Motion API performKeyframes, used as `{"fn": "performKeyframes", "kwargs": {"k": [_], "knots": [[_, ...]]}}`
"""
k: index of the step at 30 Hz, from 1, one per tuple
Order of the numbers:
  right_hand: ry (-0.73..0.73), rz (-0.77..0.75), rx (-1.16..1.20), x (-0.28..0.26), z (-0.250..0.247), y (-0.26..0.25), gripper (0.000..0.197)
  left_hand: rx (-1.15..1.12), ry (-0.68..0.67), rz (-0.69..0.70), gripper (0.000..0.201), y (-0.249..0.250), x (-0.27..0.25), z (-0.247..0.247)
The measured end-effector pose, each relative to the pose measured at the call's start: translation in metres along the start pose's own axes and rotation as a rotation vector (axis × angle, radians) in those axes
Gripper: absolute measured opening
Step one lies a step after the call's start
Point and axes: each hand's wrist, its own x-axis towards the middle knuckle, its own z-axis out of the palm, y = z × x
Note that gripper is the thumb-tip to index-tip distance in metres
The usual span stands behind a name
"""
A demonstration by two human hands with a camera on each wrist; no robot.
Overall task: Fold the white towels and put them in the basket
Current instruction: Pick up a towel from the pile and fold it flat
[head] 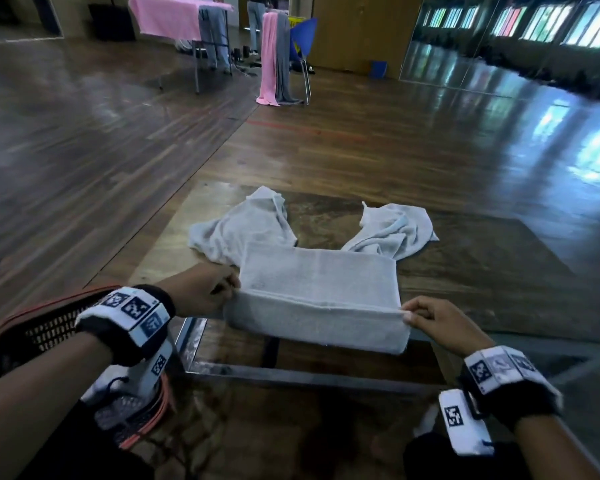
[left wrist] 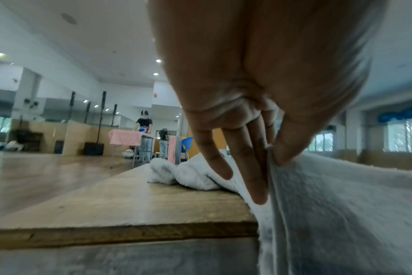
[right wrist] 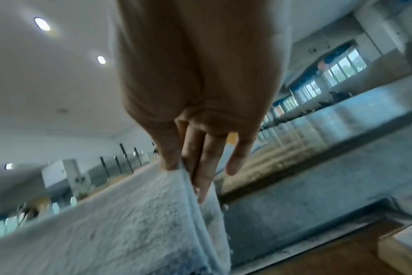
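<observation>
A white towel (head: 317, 292) lies doubled over at the near edge of the wooden table (head: 465, 271), its lower part hanging over the edge. My left hand (head: 219, 289) pinches its near left corner (left wrist: 270, 158) between thumb and fingers. My right hand (head: 423, 315) pinches the near right corner (right wrist: 183, 167) the same way. Two more white towels lie crumpled further back, one on the left (head: 243, 226) and one on the right (head: 395, 230). The dark mesh basket with a red rim (head: 32, 327) stands low at my left.
The table's metal frame (head: 291, 374) runs below the near edge. Far across the wooden floor stand a table draped in pink cloth (head: 167, 17), a blue chair (head: 302, 39) hung with pink and grey cloths, and people (left wrist: 144, 134).
</observation>
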Motion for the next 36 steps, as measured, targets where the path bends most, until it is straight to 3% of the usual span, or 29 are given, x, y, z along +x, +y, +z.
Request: {"fn": "performKeyframes", "kwargs": {"k": [3, 6, 11, 17, 19, 24, 30, 36], "knots": [[0.057, -0.006, -0.226, 0.016, 0.015, -0.005, 0.011, 0.117, -0.029, -0.008, 0.014, 0.002, 0.016, 0.008], [0.133, -0.057, -0.232, 0.031, 0.011, -0.009, 0.005, 0.231, -0.022, 0.031, 0.014, 0.009, 0.028, 0.018], [-0.1, -0.02, -0.338, 0.035, 0.018, -0.002, 0.001, 0.289, -0.132, 0.013, 0.01, 0.016, 0.034, 0.032], [-0.089, -0.013, -0.211, 0.025, 0.008, 0.002, 0.016, 0.174, -0.191, -0.037, 0.018, 0.014, 0.029, 0.019], [0.002, 0.008, -0.124, 0.025, 0.0, -0.002, 0.013, 0.085, -0.146, -0.028, 0.023, 0.009, 0.034, 0.005], [0.266, 0.023, -0.026, 0.045, -0.012, -0.014, 0.005, -0.073, 0.214, -0.062, 0.016, -0.013, 0.056, -0.014], [0.336, 0.081, -0.255, 0.076, 0.003, -0.015, 0.007, 0.042, 0.257, -0.07, 0.011, -0.025, 0.077, 0.0], [0.282, 0.125, -0.286, 0.086, 0.013, -0.014, 0.003, 0.046, 0.116, -0.117, 0.017, -0.033, 0.086, 0.011]]}}
